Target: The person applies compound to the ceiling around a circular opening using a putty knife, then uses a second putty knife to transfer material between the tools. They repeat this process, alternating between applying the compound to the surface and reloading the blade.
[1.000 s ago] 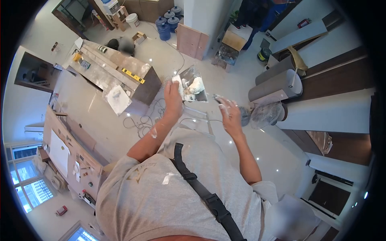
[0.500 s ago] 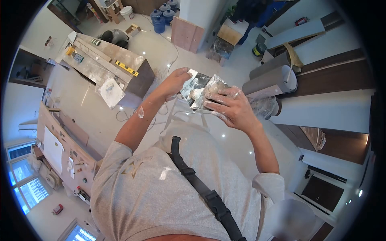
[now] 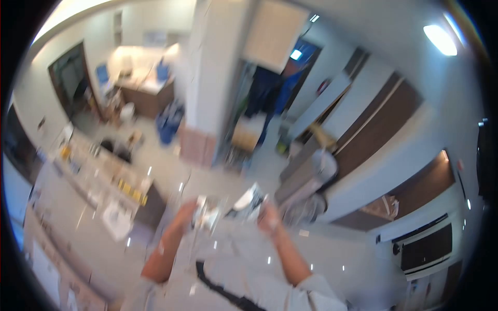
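My left hand (image 3: 185,213) is closed on the edge of a flat scraper (image 3: 207,213) smeared with white putty. To its right, my right hand (image 3: 268,220) grips a second flat scraper (image 3: 247,202), tilted, with white smears over a dark, shiny face. A gap of floor shows between the two scrapers. Both are held out in front of my chest, and motion blur softens their outlines and my fingers.
A dusty workbench (image 3: 148,194) with a yellow level (image 3: 132,192) stands left. Ahead are a pillar (image 3: 205,78) and blue water bottles (image 3: 168,124). A person in dark clothing (image 3: 262,93) stands beyond. Large grey rolls (image 3: 306,176) lie right.
My view has tilted up, showing more of the room. The scrapers, overlapping in my hands before, are now apart, one in each hand.
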The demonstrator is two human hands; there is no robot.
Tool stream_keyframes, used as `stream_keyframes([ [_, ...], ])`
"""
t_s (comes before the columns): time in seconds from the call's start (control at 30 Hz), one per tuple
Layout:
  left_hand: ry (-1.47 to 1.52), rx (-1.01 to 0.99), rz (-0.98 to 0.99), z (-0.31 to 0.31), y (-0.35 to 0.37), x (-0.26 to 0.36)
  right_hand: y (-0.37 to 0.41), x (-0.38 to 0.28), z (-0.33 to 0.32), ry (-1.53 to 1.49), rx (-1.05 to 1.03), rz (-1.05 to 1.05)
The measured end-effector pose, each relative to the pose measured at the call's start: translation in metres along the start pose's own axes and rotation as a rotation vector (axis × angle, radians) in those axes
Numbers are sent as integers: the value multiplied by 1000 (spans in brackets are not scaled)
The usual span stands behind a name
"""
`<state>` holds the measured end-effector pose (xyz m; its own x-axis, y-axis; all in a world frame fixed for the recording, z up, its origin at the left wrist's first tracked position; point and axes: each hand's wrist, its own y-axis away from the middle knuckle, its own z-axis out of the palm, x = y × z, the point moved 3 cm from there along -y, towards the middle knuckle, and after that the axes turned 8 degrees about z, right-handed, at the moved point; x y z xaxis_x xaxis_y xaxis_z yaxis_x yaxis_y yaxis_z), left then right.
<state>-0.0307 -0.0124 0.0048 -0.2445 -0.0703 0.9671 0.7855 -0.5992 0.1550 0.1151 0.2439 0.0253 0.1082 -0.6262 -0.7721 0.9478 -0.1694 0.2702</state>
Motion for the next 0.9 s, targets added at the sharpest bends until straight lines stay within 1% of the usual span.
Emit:
stream_keyframes([
  [0.03,126,24,-91,13,11,16,7,-15,23,-97,31,38],
  [0.07,212,-1,-141,6,-1,-15,8,-22,29,-152,-79,35],
  [0.1,293,-114,-87,-3,-19,-46,5,-35,36,-209,-188,43],
  [0.13,374,-184,-62,1,-20,-39,6,-56,44,-167,-103,-81],
  [0.17,442,-150,-117,16,-5,-5,12,-76,55,-133,-17,-199],
  [0.2,467,-154,-112,16,-15,-3,18,-96,65,-108,71,-308],
  [0.23,495,-152,-113,13,-16,-14,26,-121,70,-10,185,-417],
  [0.3,529,-128,-103,12,-18,-18,38,-177,79,137,157,-774],
  [0.33,538,-108,-90,14,-17,-16,54,-211,107,313,131,-955],
  [0.37,547,-84,-78,16,-16,-14,70,-239,130,401,173,-1147],
  [0.4,536,-97,-84,16,-13,-12,74,-264,136,371,174,-1279],
  [0.43,523,-107,-91,15,-11,-9,80,-291,146,563,325,-1516],
  [0.47,511,-116,-99,13,-9,-9,86,-316,156,717,536,-1751],
  [0.5,495,-85,-77,7,-15,-20,99,-338,188,739,667,-1988],
  [0.53,499,-82,-72,4,-13,-21,94,-361,195,707,781,-2060],
  [0.6,503,-76,-60,2,-10,-17,89,-396,215,757,902,-2166],
  [0.63,484,-23,-78,4,-3,-7,86,-411,227,675,856,-2178],
  [0.67,471,-14,-70,-3,-2,-8,83,-426,239,593,809,-2191],
  [0.73,445,8,-53,-20,4,-13,86,-448,267,412,795,-2179],
  [0.77,344,65,-45,-13,18,7,87,-456,276,287,754,-2180],
  [0.83,286,92,-92,-26,25,8,91,-462,287,96,507,-2121],
  [0.87,264,107,-114,-30,27,7,93,-465,292,33,306,-2055],
  [0.9,202,125,-63,-32,31,8,95,-467,298,-27,108,-1977],
])
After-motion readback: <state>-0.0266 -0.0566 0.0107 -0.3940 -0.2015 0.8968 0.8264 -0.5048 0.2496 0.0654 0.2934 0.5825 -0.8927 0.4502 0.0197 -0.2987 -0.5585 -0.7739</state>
